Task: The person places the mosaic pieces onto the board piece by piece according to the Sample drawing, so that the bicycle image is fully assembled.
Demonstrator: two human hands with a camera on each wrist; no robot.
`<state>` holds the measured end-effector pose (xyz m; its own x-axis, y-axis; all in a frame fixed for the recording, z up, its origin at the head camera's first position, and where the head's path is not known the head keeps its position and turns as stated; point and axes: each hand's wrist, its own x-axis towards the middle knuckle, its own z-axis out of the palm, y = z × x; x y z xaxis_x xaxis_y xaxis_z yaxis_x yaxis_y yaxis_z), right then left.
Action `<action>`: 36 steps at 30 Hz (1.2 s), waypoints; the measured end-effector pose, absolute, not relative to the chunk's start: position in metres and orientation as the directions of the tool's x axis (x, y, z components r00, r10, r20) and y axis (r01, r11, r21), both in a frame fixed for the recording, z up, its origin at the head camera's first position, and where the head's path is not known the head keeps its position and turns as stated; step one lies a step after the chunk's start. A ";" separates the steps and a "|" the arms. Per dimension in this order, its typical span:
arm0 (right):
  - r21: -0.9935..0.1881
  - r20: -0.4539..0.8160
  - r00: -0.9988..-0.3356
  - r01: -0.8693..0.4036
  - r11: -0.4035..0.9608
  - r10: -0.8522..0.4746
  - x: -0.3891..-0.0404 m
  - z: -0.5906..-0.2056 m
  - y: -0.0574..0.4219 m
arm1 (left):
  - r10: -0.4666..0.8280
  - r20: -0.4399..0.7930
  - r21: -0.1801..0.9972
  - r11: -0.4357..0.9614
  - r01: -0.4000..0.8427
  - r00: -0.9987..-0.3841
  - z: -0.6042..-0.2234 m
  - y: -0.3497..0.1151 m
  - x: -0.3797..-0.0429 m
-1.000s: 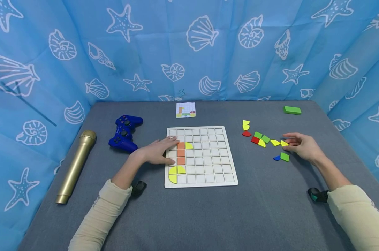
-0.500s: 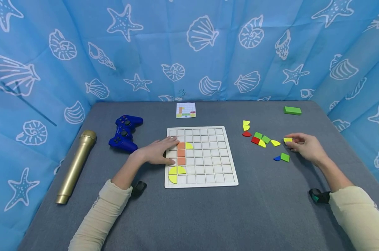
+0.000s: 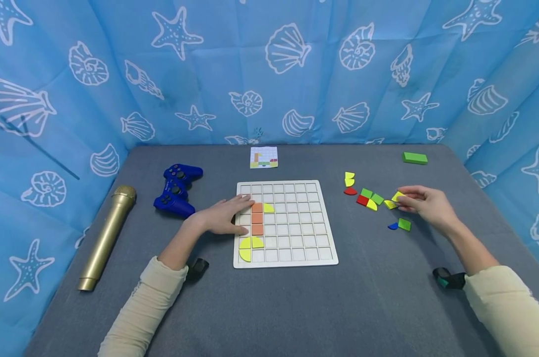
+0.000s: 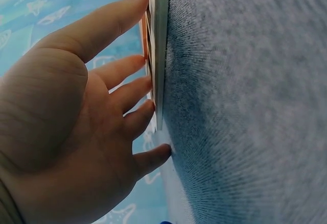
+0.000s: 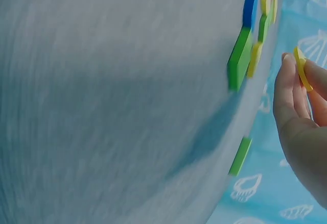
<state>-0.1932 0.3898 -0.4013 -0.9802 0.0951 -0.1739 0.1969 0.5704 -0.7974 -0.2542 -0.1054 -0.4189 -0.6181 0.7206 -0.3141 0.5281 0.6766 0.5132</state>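
My right hand (image 3: 425, 204) pinches a yellow quarter-circle tile (image 5: 301, 69) between thumb and fingers, raised off the table. Just left of it lies another yellow quarter-circle tile (image 3: 390, 204). A green square tile (image 3: 404, 224) and a blue tile (image 3: 392, 226) lie below. Further left are more green, red and yellow tiles. My left hand (image 3: 222, 216), fingers spread, rests on the left edge of the white grid board (image 3: 296, 255). On the board stand a column of orange squares (image 3: 257, 218), one yellow tile (image 3: 268, 208) beside its top, and several yellow tiles (image 3: 245, 255) at the lower left.
A small pattern card (image 3: 264, 157) lies behind the board. At left are a blue game controller (image 3: 177, 191) and a gold microphone (image 3: 108, 235). A long green block (image 3: 414, 158) sits at the back right. A blue shell-print curtain (image 3: 233, 59) surrounds the table.
My right hand has picked the yellow quarter-circle tile off the table, turned it and carried it slightly left, over the neighbouring yellow tile. The left hand has stayed on the board.
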 end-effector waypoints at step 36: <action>-0.895 -0.288 -0.894 0.123 0.430 -0.344 -0.187 -0.410 0.251 | 0.718 -0.323 0.506 0.682 0.529 -0.616 -0.418 -0.101 -0.256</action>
<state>-0.1873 0.2513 -0.4101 -0.8938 -0.3435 -0.2882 0.1234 0.4295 -0.8946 -0.2557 -0.1007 -0.4184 -0.6164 0.7180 -0.3232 0.5288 0.6816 0.5057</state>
